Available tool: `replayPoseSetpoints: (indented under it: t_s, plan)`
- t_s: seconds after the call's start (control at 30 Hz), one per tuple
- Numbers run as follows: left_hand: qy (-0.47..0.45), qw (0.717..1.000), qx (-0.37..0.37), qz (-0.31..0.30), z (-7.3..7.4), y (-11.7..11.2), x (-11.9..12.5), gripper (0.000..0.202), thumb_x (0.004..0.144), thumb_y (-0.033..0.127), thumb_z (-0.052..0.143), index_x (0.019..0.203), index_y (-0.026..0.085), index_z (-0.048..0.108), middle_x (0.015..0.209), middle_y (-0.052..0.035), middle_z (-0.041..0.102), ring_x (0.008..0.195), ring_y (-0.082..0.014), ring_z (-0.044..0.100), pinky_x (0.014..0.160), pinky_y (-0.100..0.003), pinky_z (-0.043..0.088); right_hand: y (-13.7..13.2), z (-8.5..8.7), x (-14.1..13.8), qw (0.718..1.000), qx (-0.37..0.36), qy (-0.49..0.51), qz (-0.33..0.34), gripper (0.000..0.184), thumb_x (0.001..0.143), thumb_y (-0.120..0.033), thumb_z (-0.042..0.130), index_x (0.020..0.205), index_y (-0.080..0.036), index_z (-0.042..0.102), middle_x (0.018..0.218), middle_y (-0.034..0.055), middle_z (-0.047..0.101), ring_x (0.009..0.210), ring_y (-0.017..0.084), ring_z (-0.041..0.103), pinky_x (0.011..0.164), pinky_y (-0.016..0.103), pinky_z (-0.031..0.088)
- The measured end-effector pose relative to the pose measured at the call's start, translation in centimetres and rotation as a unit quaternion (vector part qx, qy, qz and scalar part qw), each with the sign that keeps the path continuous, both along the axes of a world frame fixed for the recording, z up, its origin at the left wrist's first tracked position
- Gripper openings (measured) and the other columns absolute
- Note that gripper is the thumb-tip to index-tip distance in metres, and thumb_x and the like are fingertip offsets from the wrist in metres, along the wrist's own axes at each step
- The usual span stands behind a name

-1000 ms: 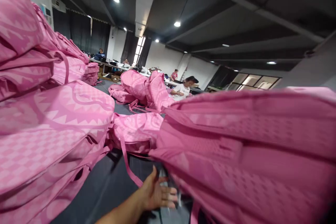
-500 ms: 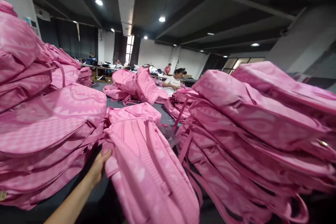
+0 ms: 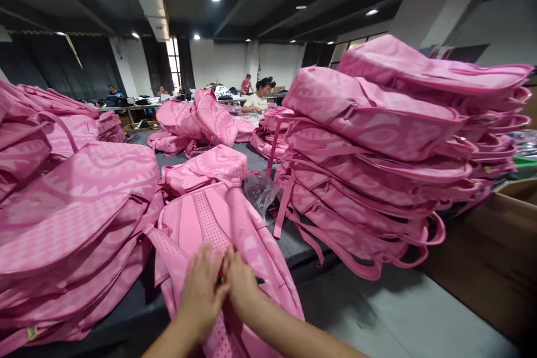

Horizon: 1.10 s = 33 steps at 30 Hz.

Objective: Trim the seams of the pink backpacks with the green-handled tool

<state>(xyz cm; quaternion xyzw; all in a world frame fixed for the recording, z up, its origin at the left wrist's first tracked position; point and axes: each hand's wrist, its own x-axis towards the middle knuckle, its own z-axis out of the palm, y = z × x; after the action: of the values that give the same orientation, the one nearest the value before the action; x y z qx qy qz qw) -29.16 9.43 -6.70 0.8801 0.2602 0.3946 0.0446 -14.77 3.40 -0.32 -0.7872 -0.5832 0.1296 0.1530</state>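
Observation:
A pink backpack lies in front of me with its back panel and perforated shoulder straps facing up. My left hand rests on a strap, fingers stretched out and its thumb close to the other hand. Beside it, my right hand is closed over the middle of the backpack. A thin dark tool pokes out on both sides of that hand; its kind is hard to make out. Just beyond lies another pink backpack.
Pink backpacks are piled at left and in a tall stack at right. A clear plastic bag lies on the dark table. At far right stands a cardboard box. A co-worker sits across the table.
My left hand has left the backpack's side edge and now lies on its straps. My right hand has come into view with the dark tool. The view has swung right.

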Motion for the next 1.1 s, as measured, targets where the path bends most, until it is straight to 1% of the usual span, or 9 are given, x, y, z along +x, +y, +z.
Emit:
replayPoseSetpoints:
  t_s: [0.07, 0.13, 0.2, 0.37, 0.53, 0.67, 0.77, 0.87, 1.1]
  plan:
    - [0.083, 0.995, 0.038, -0.041, -2.3, -1.6, 1.0, 0.06, 0.09, 0.039, 0.056, 0.148, 0.028, 0.043, 0.149, -0.006, 0.051, 0.135, -0.0272, 0.048, 0.115, -0.045, 0.03, -0.3, 0.4, 3.7, 0.994, -0.025, -0.042, -0.101, 0.059, 0.085, -0.001, 0.033, 0.138, -0.013, 0.055, 0.147, 0.025, 0.047, 0.121, 0.039, 0.059, 0.09, 0.052, 0.05]
    - [0.145, 0.986, 0.071, -0.041, -3.7, -2.4, 1.0, 0.057, 0.089, 0.039, 0.057, 0.144, 0.027, 0.049, 0.149, -0.0063, 0.051, 0.134, -0.0281, 0.048, 0.117, -0.045, 0.023, -1.5, 0.7, 8.2, 0.984, -0.056, -0.059, -0.16, 0.045, 0.093, -0.011, 0.037, 0.133, -0.007, 0.058, 0.133, 0.0319, 0.057, 0.107, 0.04, 0.066, 0.084, 0.052, 0.051]
    - [0.179, 0.978, 0.102, -0.03, -4.3, -2.4, 0.4, 0.051, 0.091, 0.038, 0.055, 0.141, 0.025, 0.053, 0.15, -0.0082, 0.049, 0.137, -0.0289, 0.045, 0.119, -0.046, 0.014, -2.8, 0.6, 11.6, 0.981, -0.086, -0.045, -0.165, 0.031, 0.093, -0.023, 0.052, 0.115, -0.009, 0.069, 0.109, 0.0249, 0.071, 0.098, 0.037, 0.069, 0.079, 0.045, 0.052]
    - [0.157, 0.968, 0.164, -0.103, -4.3, -1.8, -2.9, 0.043, 0.093, 0.033, 0.052, 0.134, 0.025, 0.06, 0.141, -0.0061, 0.059, 0.134, -0.0233, 0.049, 0.12, -0.039, 0.009, -5.8, -2.3, 10.9, 0.979, -0.115, -0.02, -0.168, 0.027, 0.096, -0.03, 0.052, 0.104, -0.011, 0.07, 0.1, 0.0185, 0.075, 0.099, 0.032, 0.071, 0.075, 0.035, 0.05]
    - [0.154, 0.969, 0.105, -0.16, -0.7, -1.1, -2.4, 0.035, 0.095, 0.028, 0.047, 0.125, 0.02, 0.063, 0.123, -0.0096, 0.067, 0.116, -0.0217, 0.057, 0.108, -0.037, 0.035, -7.4, -3.9, 7.1, 0.974, -0.118, 0.007, -0.192, 0.03, 0.096, -0.025, 0.048, 0.116, -0.009, 0.064, 0.098, 0.0193, 0.076, 0.095, 0.03, 0.073, 0.07, 0.031, 0.047]
    - [0.176, 0.963, 0.105, -0.173, 4.7, 1.6, 5.4, 0.04, 0.099, 0.035, 0.042, 0.13, 0.013, 0.057, 0.134, -0.0172, 0.057, 0.126, -0.0289, 0.048, 0.108, -0.049, 0.032, -7.0, -3.4, 7.3, 0.98, -0.106, 0.028, -0.168, 0.023, 0.096, -0.029, 0.05, 0.105, -0.016, 0.067, 0.103, 0.0151, 0.076, 0.102, 0.027, 0.071, 0.073, 0.028, 0.045]
    - [0.237, 0.95, 0.104, -0.175, 6.8, 4.4, 11.5, 0.045, 0.099, 0.048, 0.041, 0.107, 0.011, 0.066, 0.108, -0.0161, 0.065, 0.105, -0.0276, 0.057, 0.099, -0.047, 0.037, -6.9, -3.5, 7.7, 0.979, -0.114, 0.034, -0.164, 0.025, 0.095, -0.03, 0.052, 0.109, -0.014, 0.065, 0.102, 0.0156, 0.076, 0.102, 0.028, 0.071, 0.073, 0.029, 0.045]
    - [0.272, 0.928, 0.114, -0.226, 7.0, 6.1, 14.5, 0.051, 0.095, 0.06, 0.043, 0.088, 0.014, 0.067, 0.083, -0.0085, 0.064, 0.081, -0.0213, 0.056, 0.081, -0.037, 0.039, -7.3, -3.9, 8.1, 0.976, -0.128, 0.04, -0.171, 0.027, 0.096, -0.03, 0.052, 0.112, -0.012, 0.064, 0.101, 0.0158, 0.076, 0.101, 0.029, 0.072, 0.072, 0.03, 0.045]
    - [0.299, 0.919, 0.104, -0.234, 5.8, 7.2, 14.2, 0.059, 0.093, 0.066, 0.038, 0.095, 0.014, 0.066, 0.091, -0.0089, 0.063, 0.081, -0.0198, 0.05, 0.073, -0.034, 0.032, -6.7, -4.2, 8.8, 0.971, -0.153, 0.06, -0.174, 0.027, 0.096, -0.03, 0.05, 0.112, -0.013, 0.063, 0.105, 0.0174, 0.075, 0.103, 0.029, 0.071, 0.073, 0.03, 0.045]
